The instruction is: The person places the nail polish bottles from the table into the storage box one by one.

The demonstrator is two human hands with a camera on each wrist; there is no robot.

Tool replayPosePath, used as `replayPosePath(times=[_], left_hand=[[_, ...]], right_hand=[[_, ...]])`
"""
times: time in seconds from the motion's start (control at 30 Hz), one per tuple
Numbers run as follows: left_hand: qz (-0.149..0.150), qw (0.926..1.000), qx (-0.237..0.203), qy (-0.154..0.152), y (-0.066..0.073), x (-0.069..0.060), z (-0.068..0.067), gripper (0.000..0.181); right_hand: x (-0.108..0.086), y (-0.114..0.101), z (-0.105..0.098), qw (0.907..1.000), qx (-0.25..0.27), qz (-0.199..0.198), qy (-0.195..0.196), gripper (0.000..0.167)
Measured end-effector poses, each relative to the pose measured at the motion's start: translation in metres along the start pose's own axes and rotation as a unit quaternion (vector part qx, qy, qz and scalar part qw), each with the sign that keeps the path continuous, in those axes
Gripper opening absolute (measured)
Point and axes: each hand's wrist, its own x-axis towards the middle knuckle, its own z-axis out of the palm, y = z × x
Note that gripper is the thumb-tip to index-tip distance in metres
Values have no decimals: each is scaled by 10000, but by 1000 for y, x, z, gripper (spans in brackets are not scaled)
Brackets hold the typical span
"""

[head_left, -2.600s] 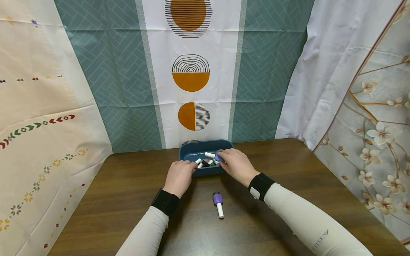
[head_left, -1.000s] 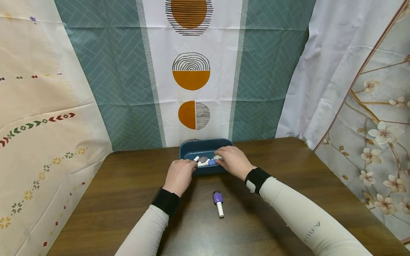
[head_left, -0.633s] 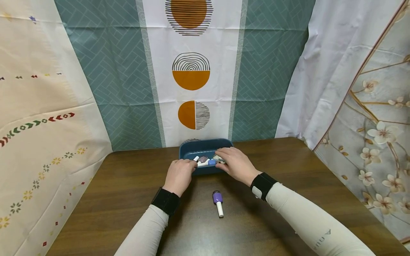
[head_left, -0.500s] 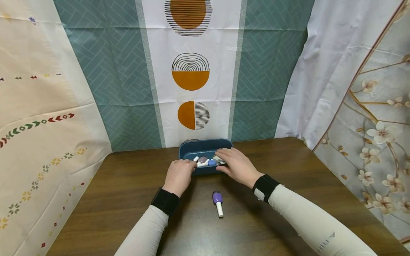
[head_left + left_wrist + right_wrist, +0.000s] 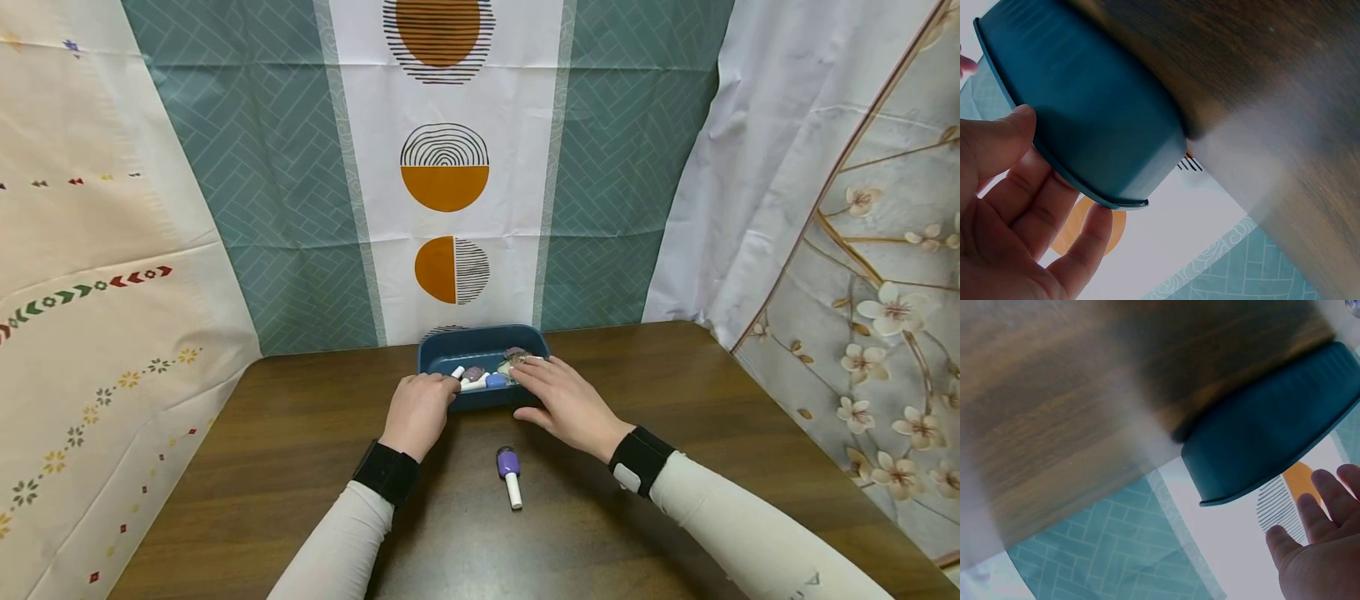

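Observation:
A dark blue plastic bin (image 5: 480,402) stands at the back of the table with several nail polish bottles in it, among them one with a blue body (image 5: 496,381) and a white cap. My left hand (image 5: 420,414) grips the bin's front left rim, the thumb outside the wall (image 5: 1104,125) and the fingers over the edge. My right hand (image 5: 573,407) hovers by the front right corner, fingers extended and holding nothing; in the right wrist view the fingers (image 5: 1316,519) are apart from the wall. A purple nail polish bottle (image 5: 508,463) with a white cap lies on the table.
The brown wooden table (image 5: 300,500) reaches back to a hanging green and white curtain (image 5: 300,167), close behind the bin. Patterned cloths hang on the left (image 5: 112,333) and right (image 5: 885,350).
The right hand brought a blue nail polish bottle into the bin and let it go. It has since drawn back rightward with its fingers spread. The left hand has stayed on the rim.

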Motion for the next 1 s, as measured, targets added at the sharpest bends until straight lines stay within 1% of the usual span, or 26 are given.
replayPosePath(times=[0.27, 0.37, 0.53, 0.63, 0.87, 1.0], left_hand=[[-15, 10000, -26, -14, 0, 0, -1, 15], [-16, 10000, -3, -19, 0, 0, -1, 15], [-3, 10000, 15, 19, 1, -1, -1, 15], [-10, 10000, 11, 22, 2, -1, -1, 15], [-72, 10000, 17, -45, 2, -1, -2, 15], [-91, 9999, 5, -73, 2, 0, -3, 15]], right_hand=[[-12, -8, -2, 9999, 97, -78, -80, 74], [-16, -10, -1, 9996, 131, -152, -178, 76], [-22, -13, 1, 9979, 194, -419, -448, 83], [-25, -15, 1, 9960, 315, -543, -643, 86], [-33, -20, 3, 9899, 585, -660, -1111, 93], [-38, -23, 4, 9872, 593, -833, -1227, 95]])
